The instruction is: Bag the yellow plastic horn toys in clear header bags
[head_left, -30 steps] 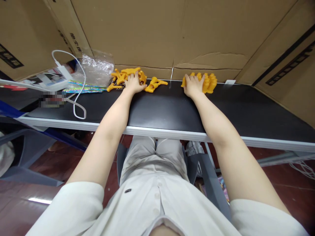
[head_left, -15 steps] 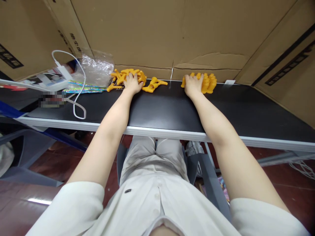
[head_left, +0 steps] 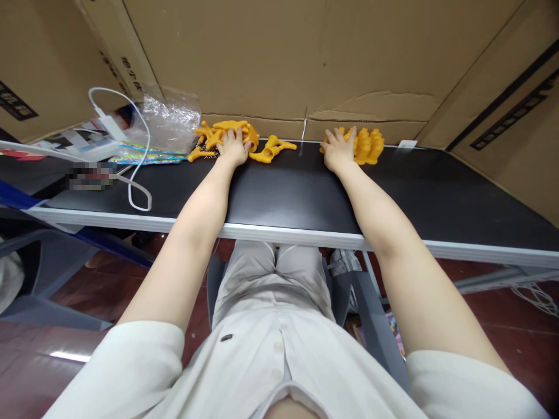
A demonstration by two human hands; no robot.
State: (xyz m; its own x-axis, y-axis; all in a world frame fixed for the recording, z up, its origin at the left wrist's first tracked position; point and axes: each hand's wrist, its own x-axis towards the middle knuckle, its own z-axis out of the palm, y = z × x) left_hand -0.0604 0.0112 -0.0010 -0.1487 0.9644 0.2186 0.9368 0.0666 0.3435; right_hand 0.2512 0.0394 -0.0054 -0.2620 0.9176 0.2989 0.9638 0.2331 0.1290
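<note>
My left hand (head_left: 234,150) rests at the right side of a loose pile of orange plastic pieces (head_left: 213,138), its fingers spread over them. A separate orange piece with thin arms and a round hollow part (head_left: 271,149) lies on the black tabletop, just right of that hand. Farther right, my right hand (head_left: 339,152) lies with its fingers apart on the left end of a close-set row of upright orange pieces (head_left: 370,146). The hand covers part of that row, and what is beneath the palm is hidden.
Cardboard panels (head_left: 244,64) rise behind the black tabletop (head_left: 292,195). On the left are a clear plastic bag (head_left: 168,122), a colourful packet (head_left: 148,154) and a white cable (head_left: 147,131). A white tag (head_left: 407,144) sits at the back right. A metal strip (head_left: 288,233) edges the front.
My right hand's fingers have spread wider and the hand has shifted slightly left on the row. My left hand stays on the pile with barely any movement.
</note>
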